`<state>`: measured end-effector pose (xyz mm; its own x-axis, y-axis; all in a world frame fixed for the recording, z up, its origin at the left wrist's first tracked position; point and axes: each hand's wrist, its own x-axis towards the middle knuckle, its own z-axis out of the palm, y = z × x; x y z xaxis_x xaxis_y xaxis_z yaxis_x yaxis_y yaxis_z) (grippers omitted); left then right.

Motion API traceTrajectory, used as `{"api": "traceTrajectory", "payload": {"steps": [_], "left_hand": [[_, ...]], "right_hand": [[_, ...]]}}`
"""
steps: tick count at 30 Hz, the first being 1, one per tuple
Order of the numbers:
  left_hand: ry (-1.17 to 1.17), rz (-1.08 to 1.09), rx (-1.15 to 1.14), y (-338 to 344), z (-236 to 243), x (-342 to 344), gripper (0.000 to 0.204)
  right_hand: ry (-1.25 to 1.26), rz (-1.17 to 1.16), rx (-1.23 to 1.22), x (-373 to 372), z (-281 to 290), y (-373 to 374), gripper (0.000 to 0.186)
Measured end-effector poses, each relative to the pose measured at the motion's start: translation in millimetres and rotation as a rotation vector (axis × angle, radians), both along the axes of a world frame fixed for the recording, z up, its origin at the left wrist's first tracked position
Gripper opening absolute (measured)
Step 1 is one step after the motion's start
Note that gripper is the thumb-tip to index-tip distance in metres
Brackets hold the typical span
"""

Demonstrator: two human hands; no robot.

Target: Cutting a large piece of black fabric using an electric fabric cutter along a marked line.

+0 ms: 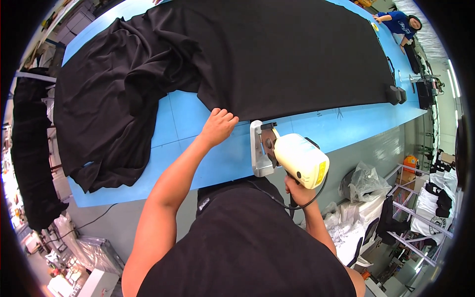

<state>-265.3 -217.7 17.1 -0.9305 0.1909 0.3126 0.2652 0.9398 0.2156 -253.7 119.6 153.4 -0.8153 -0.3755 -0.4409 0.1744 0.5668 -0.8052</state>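
Observation:
A wide sheet of black fabric (297,59) covers much of the blue table (208,161); it lies flat on the right and bunches into folds on the left. My left hand (218,126) is closed on the fabric's near edge, fingers curled over it. At my right side, my right hand (299,193) grips the handle of a cream electric fabric cutter (301,161). The cutter's grey metal base (262,161) stands at the table's near edge, its front close to the fabric's edge and just right of my left hand. A black cord loops below the cutter.
Dark block weights (395,95) sit on the fabric's right end. At the far right corner a person in a blue shirt (398,24) reaches over the table. Another hand shows at the top edge. To the right are plastic-wrapped bundles (363,183) and a metal rack (403,230).

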Motion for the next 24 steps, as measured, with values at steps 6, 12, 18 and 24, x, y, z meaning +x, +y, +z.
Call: {"api": "traceTrajectory", "payload": {"steps": [6, 12, 18, 24], "left_hand": [[0.035, 0.018, 0.036, 2, 2, 5, 0.014], [0.024, 0.005, 0.074, 3, 5, 7, 0.012], [0.031, 0.008, 0.131, 5, 8, 10, 0.013], [0.001, 0.012, 0.21, 4, 14, 12, 0.022]], "right_hand": [[-0.015, 0.006, 0.041, -2, -3, -16, 0.016], [-0.085, -0.058, 0.046, -9, -1, -39, 0.019], [-0.074, -0.076, 0.06, -29, -7, -62, 0.021], [-0.06, -0.088, -0.044, -58, -9, -92, 0.022]]}}
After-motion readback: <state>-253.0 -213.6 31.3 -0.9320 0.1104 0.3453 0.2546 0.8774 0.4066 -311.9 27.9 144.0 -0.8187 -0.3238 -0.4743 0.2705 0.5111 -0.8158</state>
